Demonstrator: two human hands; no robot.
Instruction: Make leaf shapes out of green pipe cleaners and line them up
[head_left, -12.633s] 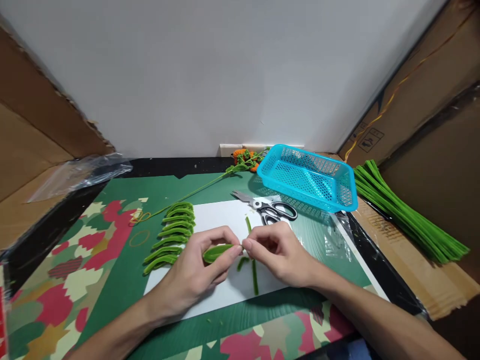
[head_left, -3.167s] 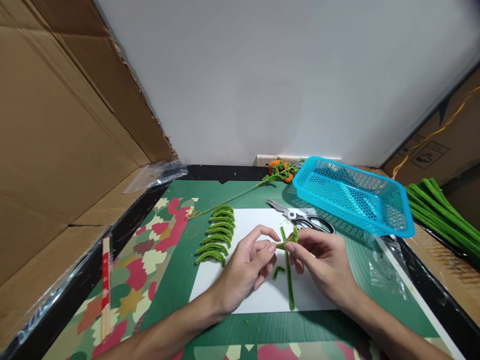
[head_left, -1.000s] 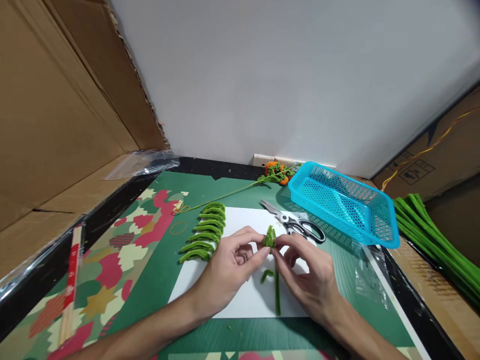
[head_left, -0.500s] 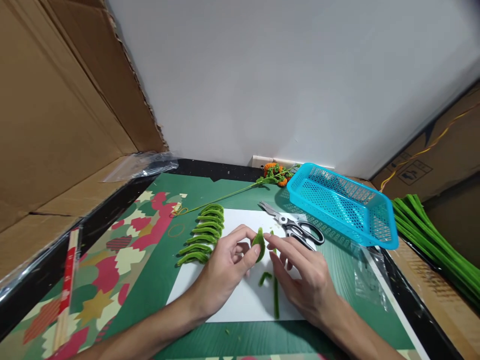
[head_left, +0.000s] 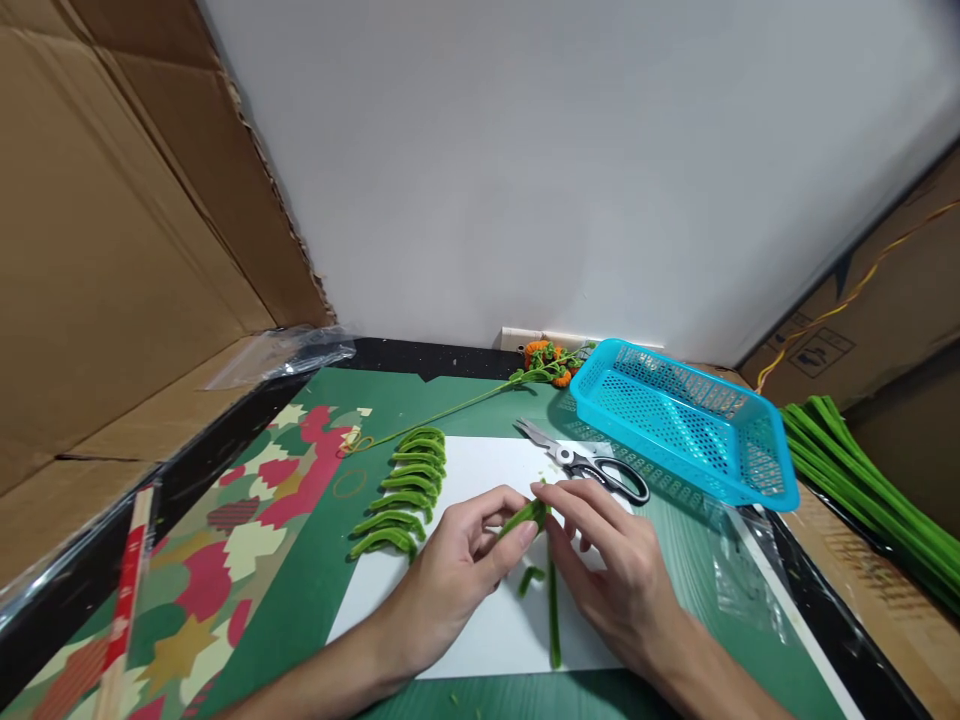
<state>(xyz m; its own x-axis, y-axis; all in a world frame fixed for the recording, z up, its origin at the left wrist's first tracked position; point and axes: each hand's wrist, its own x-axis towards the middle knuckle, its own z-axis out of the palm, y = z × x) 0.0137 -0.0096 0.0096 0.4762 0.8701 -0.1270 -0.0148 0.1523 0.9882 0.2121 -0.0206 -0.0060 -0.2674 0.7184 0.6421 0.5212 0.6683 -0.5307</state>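
Over white paper [head_left: 465, 655], the left hand [head_left: 450, 572] pinches a green chenille leaf [head_left: 516, 519]; the right hand [head_left: 613, 552] touches its right end, whether gripping I cannot tell. Beyond lie scissors [head_left: 564, 456], then a blue basket [head_left: 679, 484], orange flowers [head_left: 535, 353] left of it.

Left hand [head_left: 454, 570] holding green piece [head_left: 519, 518], scissors [head_left: 583, 462] beyond

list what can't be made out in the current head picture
Head view:
Green chenille leaf: partly covered by the left hand and right hand.
Straight green pipe cleaner: partly behind the right hand.
Green pipe cleaner bundle: lower end cut off by the right edge.
Markings on the cardboard box: too small to read.
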